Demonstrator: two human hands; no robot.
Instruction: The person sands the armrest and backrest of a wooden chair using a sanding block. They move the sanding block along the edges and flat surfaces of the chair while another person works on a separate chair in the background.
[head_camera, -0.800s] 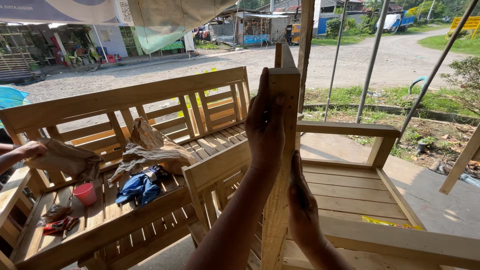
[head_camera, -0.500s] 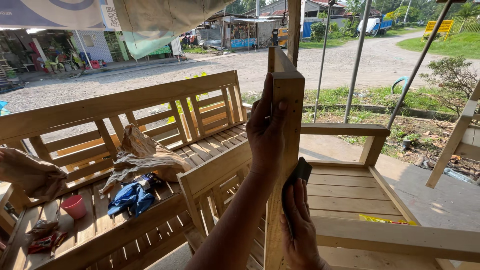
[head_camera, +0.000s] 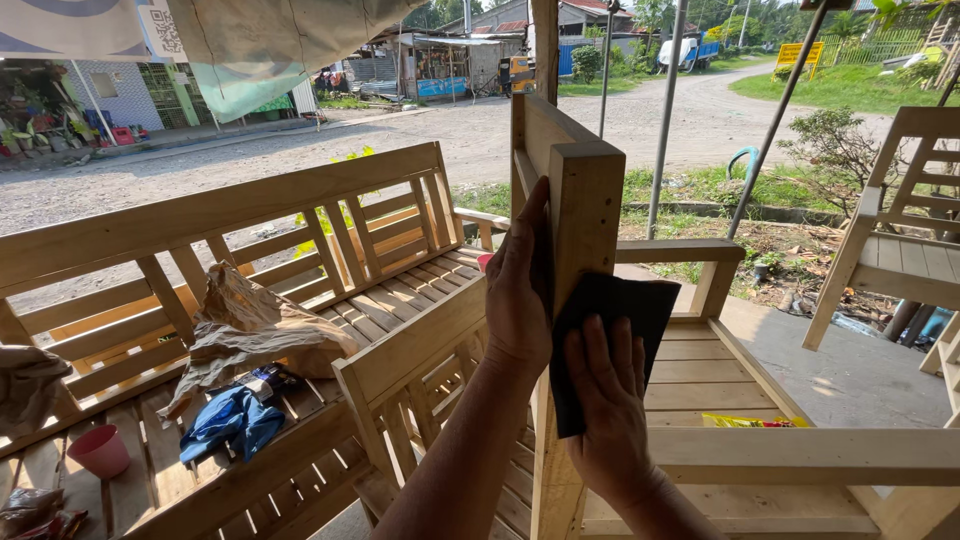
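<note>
Here, a person stands by some bare wooden furniture and works on a tall wooden post (head_camera: 580, 300) that stands upright in front of them. The left hand (head_camera: 518, 290) lies flat against the left side of the post, fingers straight and pointing up, with the thumb hidden behind the wood. It steadies the post but does not wrap around it. The right hand (head_camera: 610, 410) is lower down and presses a dark sheet of sandpaper (head_camera: 605, 340) onto the front face of the post. The fingers are spread on the sheet and hold it tight against the wood. The sheet folds a little around the post's right edge.

To the left is a long wooden bench (head_camera: 250, 300) with a slatted back and a slatted seat. On the seat lies a crumpled brown paper bag (head_camera: 250, 335). Just in front of the bag is a bunched-up blue cloth (head_camera: 230, 420). Farther left on the seat stands a small pink cup (head_camera: 100, 452). A second crumpled bag pokes in at the far left edge.

Behind the post is a lower wooden seat (head_camera: 710, 370) with flat boards, and a thin yellow packet (head_camera: 745, 421) lies on it. On the right stands another wooden chair (head_camera: 900, 240), well apart from the hands. Beyond it all are a gravel road (head_camera: 400, 150), green grass and some small shops.
</note>
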